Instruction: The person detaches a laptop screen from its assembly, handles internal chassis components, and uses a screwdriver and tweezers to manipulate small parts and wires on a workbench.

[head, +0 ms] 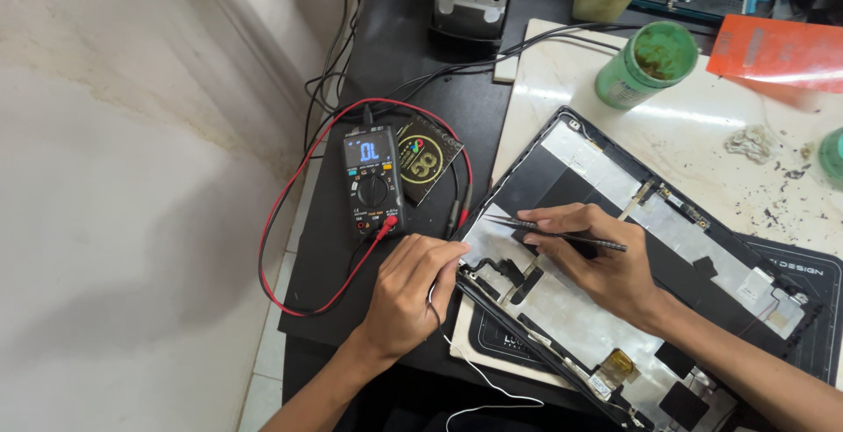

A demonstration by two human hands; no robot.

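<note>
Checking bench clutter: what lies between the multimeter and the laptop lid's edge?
In the head view, a small black-and-gold card lies between the multimeter and the laptop lid, plus the red lead.

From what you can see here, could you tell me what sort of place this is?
Probably an electronics repair bench: a digital multimeter with red and black leads, an opened laptop lid lined with foil, and tweezers in the right hand.

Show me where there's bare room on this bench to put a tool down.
Freest: the pale slab between the green jar and the laptop lid; some grit at its right. A smaller dark patch lies left of the multimeter, ringed by the red lead. Crowded around both hands, left and right.
</note>
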